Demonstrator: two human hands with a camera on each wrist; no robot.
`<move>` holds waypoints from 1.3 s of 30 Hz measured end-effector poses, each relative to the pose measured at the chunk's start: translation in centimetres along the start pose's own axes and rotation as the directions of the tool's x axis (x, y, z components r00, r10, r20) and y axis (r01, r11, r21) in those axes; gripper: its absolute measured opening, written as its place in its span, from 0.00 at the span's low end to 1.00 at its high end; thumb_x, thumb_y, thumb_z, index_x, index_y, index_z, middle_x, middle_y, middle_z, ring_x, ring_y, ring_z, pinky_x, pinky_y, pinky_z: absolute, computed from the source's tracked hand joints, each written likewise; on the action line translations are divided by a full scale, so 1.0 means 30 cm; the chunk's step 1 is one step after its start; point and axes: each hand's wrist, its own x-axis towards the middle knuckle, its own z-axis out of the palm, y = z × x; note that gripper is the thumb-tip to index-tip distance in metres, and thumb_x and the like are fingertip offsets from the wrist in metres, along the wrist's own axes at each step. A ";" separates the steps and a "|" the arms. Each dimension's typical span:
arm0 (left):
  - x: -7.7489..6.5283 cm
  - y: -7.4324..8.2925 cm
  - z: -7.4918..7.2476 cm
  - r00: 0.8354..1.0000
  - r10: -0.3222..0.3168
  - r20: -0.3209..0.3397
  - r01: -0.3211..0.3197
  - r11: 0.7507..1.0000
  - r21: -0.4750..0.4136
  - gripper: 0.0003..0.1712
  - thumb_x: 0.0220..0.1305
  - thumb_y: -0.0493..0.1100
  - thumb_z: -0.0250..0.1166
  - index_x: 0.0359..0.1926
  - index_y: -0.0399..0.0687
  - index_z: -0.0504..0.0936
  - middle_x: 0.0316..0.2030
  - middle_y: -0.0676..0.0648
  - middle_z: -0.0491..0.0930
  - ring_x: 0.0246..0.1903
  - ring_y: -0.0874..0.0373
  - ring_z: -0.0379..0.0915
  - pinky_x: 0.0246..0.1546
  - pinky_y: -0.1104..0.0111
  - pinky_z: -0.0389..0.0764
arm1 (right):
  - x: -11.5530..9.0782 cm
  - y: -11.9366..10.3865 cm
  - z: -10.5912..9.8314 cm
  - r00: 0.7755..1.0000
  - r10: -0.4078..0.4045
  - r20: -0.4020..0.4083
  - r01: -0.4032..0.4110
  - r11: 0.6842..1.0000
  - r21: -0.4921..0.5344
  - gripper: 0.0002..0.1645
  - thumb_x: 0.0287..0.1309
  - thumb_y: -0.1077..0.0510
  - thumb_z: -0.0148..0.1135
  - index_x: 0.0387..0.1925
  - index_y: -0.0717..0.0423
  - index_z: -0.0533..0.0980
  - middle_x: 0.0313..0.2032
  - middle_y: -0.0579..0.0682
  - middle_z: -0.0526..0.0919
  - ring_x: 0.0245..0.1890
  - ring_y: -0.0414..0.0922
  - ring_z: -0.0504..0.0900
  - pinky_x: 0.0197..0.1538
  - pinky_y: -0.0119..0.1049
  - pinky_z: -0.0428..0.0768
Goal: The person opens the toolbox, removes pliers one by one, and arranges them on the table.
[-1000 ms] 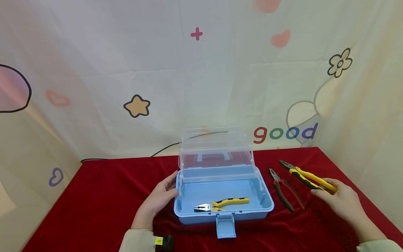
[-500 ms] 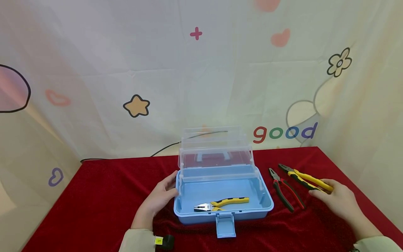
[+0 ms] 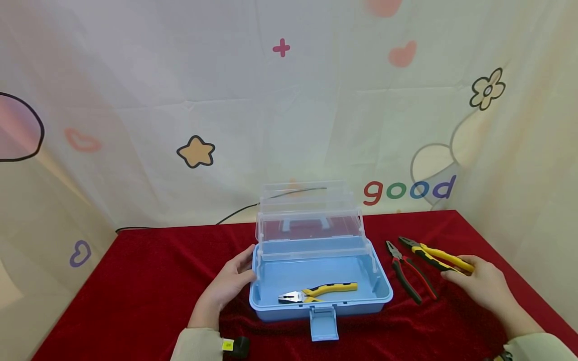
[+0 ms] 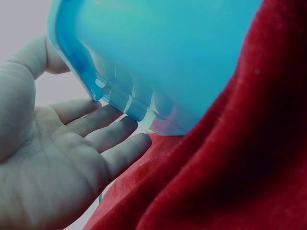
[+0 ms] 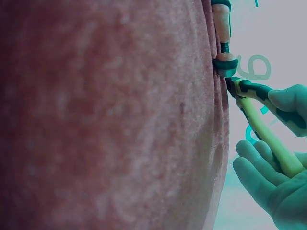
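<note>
The blue toolbox (image 3: 311, 271) stands with its clear lid (image 3: 311, 225) raised. Inside lie yellow-handled combination pliers (image 3: 325, 290). My left hand (image 3: 228, 281) rests against the box's left end, thumb at the rim and fairly straight fingers (image 4: 112, 134) along the outer wall in the left wrist view. My right hand (image 3: 487, 286) holds yellow-and-black pliers (image 3: 435, 254) by the handles, thumb on one and fingers on the other, their head pointing away. In the right wrist view, the thumb (image 5: 290, 100) presses a handle. Between box and right hand lie red-and-black pliers (image 3: 411, 273).
A red cloth (image 3: 149, 291) covers the table. The box's front latch (image 3: 323, 326) hangs down. Behind the table hangs a printed white curtain (image 3: 226, 110), with a black cable (image 3: 239, 211) at its foot. A small black device (image 3: 237, 347) is strapped at my left wrist.
My right hand has drawn the yellow-and-black pliers slightly left and nearer, so their head sits lower in view. The left hand and toolbox have stayed put.
</note>
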 end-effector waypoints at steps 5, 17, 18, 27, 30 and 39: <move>-0.001 0.000 0.000 1.000 0.000 -0.002 0.000 1.000 0.001 0.43 0.53 0.35 0.58 0.72 0.47 0.55 0.68 0.42 0.62 0.66 0.42 0.61 0.59 0.50 0.71 | 0.004 -0.003 -0.007 1.000 0.016 0.024 -0.016 1.000 -0.004 0.42 0.52 0.42 0.64 0.53 0.75 0.69 0.45 0.71 0.76 0.39 0.57 0.75 0.32 0.36 0.73; -0.002 -0.001 -0.003 1.000 0.001 -0.009 -0.001 1.000 0.008 0.45 0.52 0.35 0.60 0.72 0.48 0.55 0.68 0.42 0.62 0.66 0.41 0.61 0.59 0.50 0.71 | 0.010 -0.006 -0.016 0.997 0.029 0.075 -0.027 0.999 -0.031 0.48 0.49 0.36 0.65 0.51 0.77 0.70 0.42 0.69 0.78 0.37 0.54 0.74 0.31 0.34 0.69; -0.002 -0.002 -0.004 1.000 0.001 -0.009 -0.001 1.000 0.008 0.45 0.52 0.35 0.60 0.72 0.48 0.55 0.68 0.42 0.62 0.66 0.41 0.61 0.59 0.50 0.71 | 0.008 -0.006 -0.015 0.997 0.028 0.078 -0.025 0.999 -0.032 0.48 0.49 0.36 0.65 0.51 0.77 0.70 0.42 0.69 0.78 0.37 0.53 0.74 0.31 0.34 0.69; -0.004 -0.006 -0.005 1.000 0.000 -0.007 0.000 1.000 0.000 0.44 0.53 0.35 0.59 0.72 0.48 0.55 0.68 0.42 0.62 0.66 0.42 0.61 0.58 0.50 0.72 | 0.011 -0.006 -0.008 0.991 0.043 0.127 -0.037 0.998 -0.049 0.47 0.49 0.35 0.64 0.49 0.77 0.70 0.39 0.66 0.79 0.34 0.50 0.74 0.30 0.33 0.69; -0.004 -0.004 -0.004 1.000 -0.003 -0.008 0.003 1.000 0.005 0.44 0.53 0.35 0.59 0.72 0.48 0.55 0.68 0.42 0.62 0.66 0.42 0.61 0.58 0.50 0.72 | 0.015 -0.011 -0.007 0.990 0.050 0.134 -0.043 0.998 -0.055 0.47 0.49 0.36 0.64 0.48 0.77 0.71 0.38 0.64 0.80 0.33 0.50 0.73 0.30 0.33 0.68; -0.003 0.003 -0.001 1.000 -0.004 -0.002 0.004 1.000 0.014 0.45 0.53 0.36 0.59 0.72 0.47 0.55 0.69 0.43 0.61 0.67 0.42 0.60 0.59 0.51 0.71 | 0.014 -0.023 -0.002 0.986 0.054 0.161 -0.042 0.996 -0.078 0.40 0.47 0.40 0.67 0.41 0.76 0.75 0.27 0.53 0.78 0.28 0.46 0.69 0.27 0.34 0.66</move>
